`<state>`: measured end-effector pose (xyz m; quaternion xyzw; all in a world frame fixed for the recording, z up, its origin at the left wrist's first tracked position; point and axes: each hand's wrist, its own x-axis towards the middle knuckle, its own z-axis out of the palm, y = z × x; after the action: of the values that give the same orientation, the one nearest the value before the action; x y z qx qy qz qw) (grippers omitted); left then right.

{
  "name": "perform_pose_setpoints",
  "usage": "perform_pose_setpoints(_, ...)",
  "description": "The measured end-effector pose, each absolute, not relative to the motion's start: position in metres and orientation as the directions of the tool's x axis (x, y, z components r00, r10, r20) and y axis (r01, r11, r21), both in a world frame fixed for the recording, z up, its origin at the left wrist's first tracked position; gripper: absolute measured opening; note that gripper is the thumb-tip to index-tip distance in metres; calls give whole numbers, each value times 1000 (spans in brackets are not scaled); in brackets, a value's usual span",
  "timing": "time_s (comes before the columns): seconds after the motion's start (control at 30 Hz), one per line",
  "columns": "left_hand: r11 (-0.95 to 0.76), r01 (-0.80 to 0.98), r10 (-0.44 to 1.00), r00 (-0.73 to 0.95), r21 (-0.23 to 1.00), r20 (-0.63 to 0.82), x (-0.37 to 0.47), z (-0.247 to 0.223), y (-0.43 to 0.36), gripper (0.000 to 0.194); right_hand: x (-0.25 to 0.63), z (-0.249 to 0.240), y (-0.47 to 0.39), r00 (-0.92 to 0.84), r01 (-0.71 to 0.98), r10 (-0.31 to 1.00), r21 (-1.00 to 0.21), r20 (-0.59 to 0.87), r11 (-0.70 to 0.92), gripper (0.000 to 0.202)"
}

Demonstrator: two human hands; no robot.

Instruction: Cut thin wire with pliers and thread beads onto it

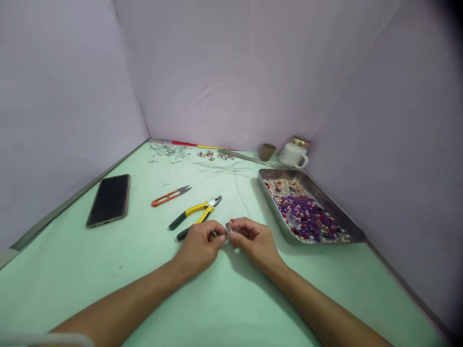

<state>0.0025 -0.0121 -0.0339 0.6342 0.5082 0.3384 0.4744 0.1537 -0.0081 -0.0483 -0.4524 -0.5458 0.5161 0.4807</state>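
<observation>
Both hands meet over the front middle of the table. My left hand (pixel 202 243) is closed in a pinch, its fingertips at a small beaded wire piece (pixel 230 224). My right hand (pixel 255 241) pinches the same piece, which shows red and clear or silvery beads; its finer shape is too small to tell. Just behind my left hand lie pliers (pixel 206 207) with yellow and black handles, one handle partly hidden by the hand. Farther left, orange thread snips (pixel 170 196) rest on the table. A single thin wire (pixel 240 190) runs from the back towards my right hand.
A metal tray (pixel 327 202) of purple, red, white and black beads stands right. At the back are wire scraps (pixel 169 152), several red-beaded pieces (pixel 207 155), loose wires (pixel 224 167), a brown cup (pixel 267 152) and a white mug (pixel 293 153). A phone (pixel 109 200) lies left. Walls enclose the green table.
</observation>
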Motion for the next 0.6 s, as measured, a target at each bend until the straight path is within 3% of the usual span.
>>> perform_pose_setpoints(0.17, 150, 140, 944, 272, 979, -184, 1, -33, -8, 15, 156, -50, -9, -146, 103, 978, -981, 149, 165, 9)
perform_pose_setpoints(0.3, 143, 131, 937, 300, 981, -177, -1, -33, -5, 12, 153, -50, -13, -211, 234, 948, -929, 239, 286, 6)
perform_pose_setpoints(0.5, 91, 149, 943, 306, 985, -133, 1, -39, -9, 14, 156, -43, -10, -174, 310, 971, -926, 166, 215, 9)
perform_pose_setpoints(0.6, 32, 238, 947, 304, 971, -106, 0, -39, -7, 11, 162, -31, -6, -147, 323, 986, -938, 83, 127, 14)
